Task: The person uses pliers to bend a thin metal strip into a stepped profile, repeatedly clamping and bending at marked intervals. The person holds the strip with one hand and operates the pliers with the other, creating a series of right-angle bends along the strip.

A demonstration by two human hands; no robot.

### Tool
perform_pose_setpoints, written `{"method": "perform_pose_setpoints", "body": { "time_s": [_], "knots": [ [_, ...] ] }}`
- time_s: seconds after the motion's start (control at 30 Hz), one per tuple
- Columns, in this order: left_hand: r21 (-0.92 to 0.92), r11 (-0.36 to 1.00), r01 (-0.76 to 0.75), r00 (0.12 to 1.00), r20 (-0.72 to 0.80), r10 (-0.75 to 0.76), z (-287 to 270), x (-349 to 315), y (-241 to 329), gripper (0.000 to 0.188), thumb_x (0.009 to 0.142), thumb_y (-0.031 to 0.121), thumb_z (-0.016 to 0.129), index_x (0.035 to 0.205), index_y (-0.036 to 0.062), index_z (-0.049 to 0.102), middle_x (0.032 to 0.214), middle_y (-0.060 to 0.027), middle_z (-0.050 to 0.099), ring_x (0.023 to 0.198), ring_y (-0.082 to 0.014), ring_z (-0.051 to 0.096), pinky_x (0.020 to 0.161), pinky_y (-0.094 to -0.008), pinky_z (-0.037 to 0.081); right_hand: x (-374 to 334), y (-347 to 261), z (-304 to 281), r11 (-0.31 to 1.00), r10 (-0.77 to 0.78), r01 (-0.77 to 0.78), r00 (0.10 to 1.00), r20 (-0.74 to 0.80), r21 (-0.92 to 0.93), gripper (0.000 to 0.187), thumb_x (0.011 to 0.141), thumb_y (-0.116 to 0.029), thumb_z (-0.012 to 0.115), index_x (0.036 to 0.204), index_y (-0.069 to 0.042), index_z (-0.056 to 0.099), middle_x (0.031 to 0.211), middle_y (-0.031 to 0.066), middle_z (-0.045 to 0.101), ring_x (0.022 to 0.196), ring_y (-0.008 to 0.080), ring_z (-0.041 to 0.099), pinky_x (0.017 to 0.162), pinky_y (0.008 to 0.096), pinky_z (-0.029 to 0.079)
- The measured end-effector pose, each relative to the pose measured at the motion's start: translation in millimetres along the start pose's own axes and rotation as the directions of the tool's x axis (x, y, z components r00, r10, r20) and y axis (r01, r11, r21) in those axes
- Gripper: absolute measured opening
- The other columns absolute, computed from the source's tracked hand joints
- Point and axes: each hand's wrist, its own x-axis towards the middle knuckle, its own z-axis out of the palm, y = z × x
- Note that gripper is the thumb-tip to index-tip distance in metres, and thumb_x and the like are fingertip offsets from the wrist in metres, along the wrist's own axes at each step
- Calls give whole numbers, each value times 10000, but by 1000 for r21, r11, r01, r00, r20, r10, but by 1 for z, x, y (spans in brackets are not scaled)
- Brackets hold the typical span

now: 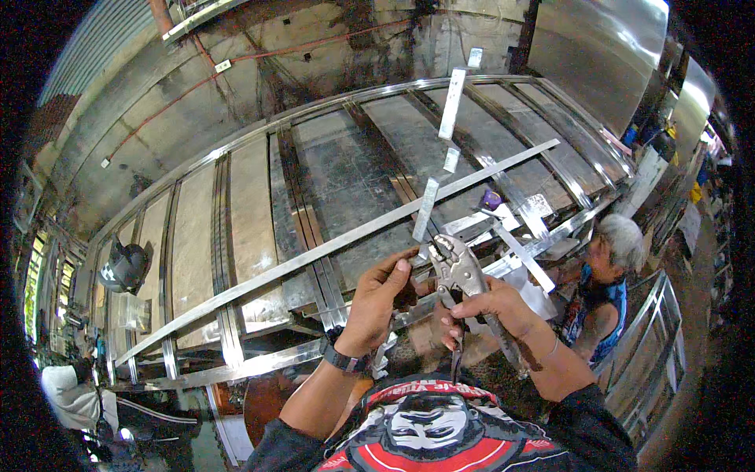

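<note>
My right hand (499, 307) is wrapped round the handles of locking pliers (462, 271), whose curved jaws point up and away from me. Beside those jaws, my left hand (385, 287) is closed in a pinch at thumb and forefinger. A small greyish bit shows at its fingertips, too unclear to name. Just beyond the pliers, a short flat metal strip (425, 208) stretches away, in line with a longer strip (452, 104). A long square metal bar (338, 245) lies slantwise across the large metal frame (299, 208).
A purple round object (491, 199) rests among metal offcuts (525, 256) on the frame. Close on the right is another person (602, 283); someone in white (71, 393) is at lower left. A dark cap (124, 266) sits at the frame's left end. Another metal frame (649, 330) leans at right.
</note>
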Motion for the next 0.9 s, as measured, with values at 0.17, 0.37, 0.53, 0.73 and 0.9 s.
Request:
{"method": "perform_pose_setpoints", "body": {
  "time_s": [0.17, 0.37, 0.53, 0.73, 0.9],
  "knots": [
    [63, 997, -32, 998, 61, 28, -2, 1, -4, 399, 1078, 278, 561, 1378, 19, 605, 798, 9, 625, 742, -79, 592, 653, -247, 479, 1, 4, -1, 998, 29, -27, 999, 20, -57, 259, 883, -121, 716, 1075, 22, 618, 863, 116, 668, 694, 227, 661, 685, 424, 582],
    [265, 950, -164, 984, 108, 140, -3, -7, -10, 353, 1076, 251, 567, 1319, 5, 642, 820, 8, 634, 744, -74, 570, 673, -246, 479, -5, 10, 8, 995, -16, 13, 1000, -27, -102, 212, 883, -127, 728, 986, 25, 622, 722, 104, 623, 653, 218, 635, 631, 396, 544],
    [430, 868, -248, 968, 68, 243, -1, -13, -12, 344, 1071, 247, 575, 1278, -9, 674, 810, 14, 615, 730, -68, 539, 661, -241, 460, -9, 19, 0, 996, -17, 17, 1000, 1, -87, 206, 888, -117, 725, 990, 14, 603, 726, 90, 595, 645, 220, 614, 583, 380, 512],
    [457, 851, -257, 965, 166, 203, -4, -19, -3, 378, 1062, 249, 598, 1333, -12, 636, 823, -1, 602, 754, -71, 551, 673, -235, 468, -17, 28, -2, 1000, -7, 8, 998, 56, -9, 219, 898, -119, 726, 1020, 4, 592, 728, 80, 557, 629, 196, 562, 542, 349, 490],
    [341, 928, -147, 975, 208, 78, -9, -23, 4, 371, 1070, 282, 577, 1308, 7, 653, 820, 10, 617, 694, -58, 552, 609, -241, 467, -23, 37, -3, 1000, 15, -15, 998, 69, 6, 272, 887, -113, 746, 1074, 8, 590, 758, 75, 575, 632, 169, 557, 532, 336, 491]
  ]
}}
